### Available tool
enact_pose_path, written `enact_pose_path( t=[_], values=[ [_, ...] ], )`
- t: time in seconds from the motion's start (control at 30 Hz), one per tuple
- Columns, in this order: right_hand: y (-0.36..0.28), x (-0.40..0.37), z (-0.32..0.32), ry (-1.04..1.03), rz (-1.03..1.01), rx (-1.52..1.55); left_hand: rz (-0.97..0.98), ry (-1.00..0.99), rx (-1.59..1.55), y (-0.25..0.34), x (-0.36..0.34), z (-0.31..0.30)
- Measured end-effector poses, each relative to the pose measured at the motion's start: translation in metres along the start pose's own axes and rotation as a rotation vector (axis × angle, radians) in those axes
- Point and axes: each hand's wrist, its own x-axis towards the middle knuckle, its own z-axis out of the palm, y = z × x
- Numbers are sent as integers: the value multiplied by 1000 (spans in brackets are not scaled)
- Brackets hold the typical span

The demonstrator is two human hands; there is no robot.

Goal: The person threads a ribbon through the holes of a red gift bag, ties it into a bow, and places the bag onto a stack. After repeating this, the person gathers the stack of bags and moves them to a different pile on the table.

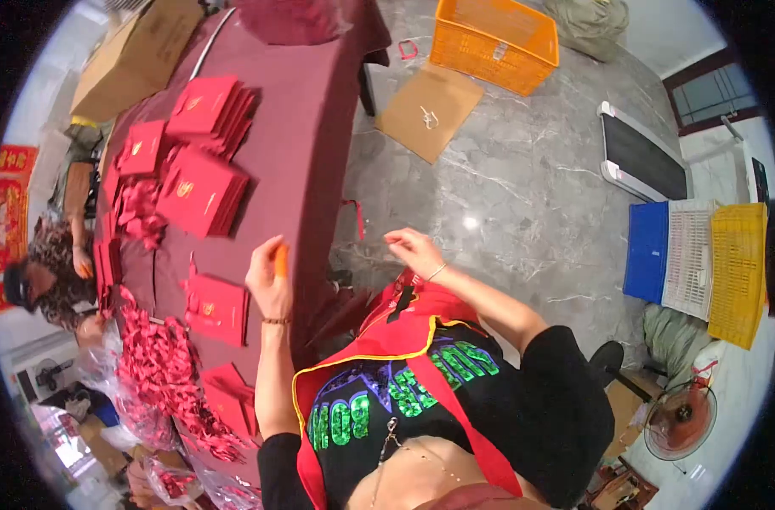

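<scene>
My left hand is over the near edge of the cloth-covered table, with an orange cover on one digit and a beaded bracelet at the wrist. Its fingers are loosely bent, and I see nothing held in them. Beyond the table edge, my right hand hangs in the air, fingers loosely bent and slightly apart. Between the hands a narrow red ribbon shows against the floor, touching neither. Closest to my left hand is a red gift bag with gold print. Further along the table are stacks of red bags.
A heap of red ribbons covers the table's lower left. Across the table sits another person. A cardboard box stands at the far end. On the floor are an orange crate, flat cardboard and a fan.
</scene>
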Motion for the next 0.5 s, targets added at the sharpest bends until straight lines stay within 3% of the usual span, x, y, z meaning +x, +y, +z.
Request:
enact_pose_path(
  t=[0.07,0.23,0.47,0.5],
  values=[
    [18,10,-48,103,153,99,-57,-131,-25,13,26,50],
    [59,32,-134,320,234,166,50,-278,-18,23,71,139],
    [63,104,-172,320,289,156,122,-293,54,26,156,190],
    [64,117,-175,315,297,160,55,-307,82,24,169,195]
  ],
)
